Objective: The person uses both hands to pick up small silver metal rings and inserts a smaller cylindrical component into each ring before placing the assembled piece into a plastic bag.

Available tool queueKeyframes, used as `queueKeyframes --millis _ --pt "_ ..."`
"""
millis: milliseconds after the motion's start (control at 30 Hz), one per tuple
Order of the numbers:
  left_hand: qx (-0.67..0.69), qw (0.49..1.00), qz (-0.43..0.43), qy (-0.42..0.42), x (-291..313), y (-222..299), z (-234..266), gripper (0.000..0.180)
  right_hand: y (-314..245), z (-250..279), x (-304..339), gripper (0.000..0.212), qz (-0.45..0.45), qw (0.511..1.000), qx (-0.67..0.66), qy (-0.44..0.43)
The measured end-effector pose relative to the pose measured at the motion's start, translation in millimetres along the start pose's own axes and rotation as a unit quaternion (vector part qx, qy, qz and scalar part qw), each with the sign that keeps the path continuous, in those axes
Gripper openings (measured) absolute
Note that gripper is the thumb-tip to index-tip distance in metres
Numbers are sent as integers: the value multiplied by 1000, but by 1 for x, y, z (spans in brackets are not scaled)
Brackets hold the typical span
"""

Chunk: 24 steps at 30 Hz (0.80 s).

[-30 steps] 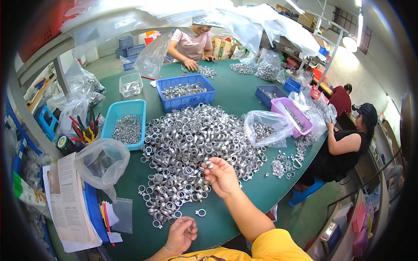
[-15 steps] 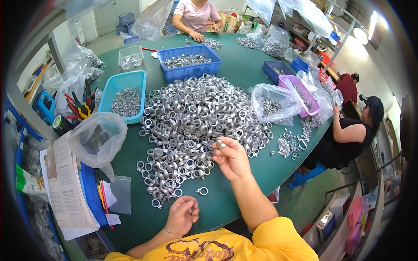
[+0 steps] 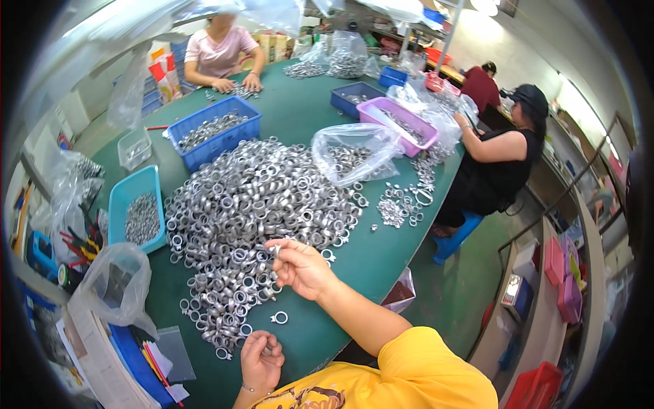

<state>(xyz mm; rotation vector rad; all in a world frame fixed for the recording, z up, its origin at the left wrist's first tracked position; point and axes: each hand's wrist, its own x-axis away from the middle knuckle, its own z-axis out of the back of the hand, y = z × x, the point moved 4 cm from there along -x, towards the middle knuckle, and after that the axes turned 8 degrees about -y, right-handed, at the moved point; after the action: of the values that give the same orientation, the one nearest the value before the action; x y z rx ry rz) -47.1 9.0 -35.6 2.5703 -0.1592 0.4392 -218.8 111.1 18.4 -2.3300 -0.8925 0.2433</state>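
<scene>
A large heap of grey metal rings (image 3: 252, 198) with small protruding lugs spreads over the green table in front of me. My right hand (image 3: 300, 269) is above the heap's near right side, thumb and forefinger pinched on a small grey metal piece (image 3: 275, 251); its exact shape is hard to see. Lower down, close to my body, my left hand (image 3: 262, 358) is closed with its fingers curled. What it holds, if anything, is hidden by the fingers. One loose ring (image 3: 278, 317) lies on the table between my hands, apart from the heap.
Behind the heap stands a blue crate (image 3: 214, 143) of metal parts; a turquoise tray (image 3: 160, 221) is at left. An open plastic bag (image 3: 357, 157) and a purple basket (image 3: 432, 140) are at right. Co-workers sit across and to the right. Pliers (image 3: 85, 245) stand at far left.
My view has swung to the right, so the table's contents appear farther left. My right hand stays pinched and my left stays closed, both shifting only slightly relative to the loose ring.
</scene>
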Motion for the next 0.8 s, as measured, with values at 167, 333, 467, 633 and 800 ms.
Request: queueKeyframes --millis 167,333,467,633,800 --pt "-18 1000 -11 -13 -1 0 -1 8 -10 13 16 22 43 998 37 6" --pt "-54 998 -30 -30 -3 -3 -4 13 -26 43 41 16 117 980 97 131" --pt "-38 999 3 -30 -4 -6 -5 12 -39 77 60 9 194 933 200 226" --pt "-20 999 0 -39 -7 -3 -2 15 -68 116 95 6 217 864 282 356" --pt "-7 999 -2 -40 -5 -3 -4 15 -116 175 128 4 287 708 451 461"
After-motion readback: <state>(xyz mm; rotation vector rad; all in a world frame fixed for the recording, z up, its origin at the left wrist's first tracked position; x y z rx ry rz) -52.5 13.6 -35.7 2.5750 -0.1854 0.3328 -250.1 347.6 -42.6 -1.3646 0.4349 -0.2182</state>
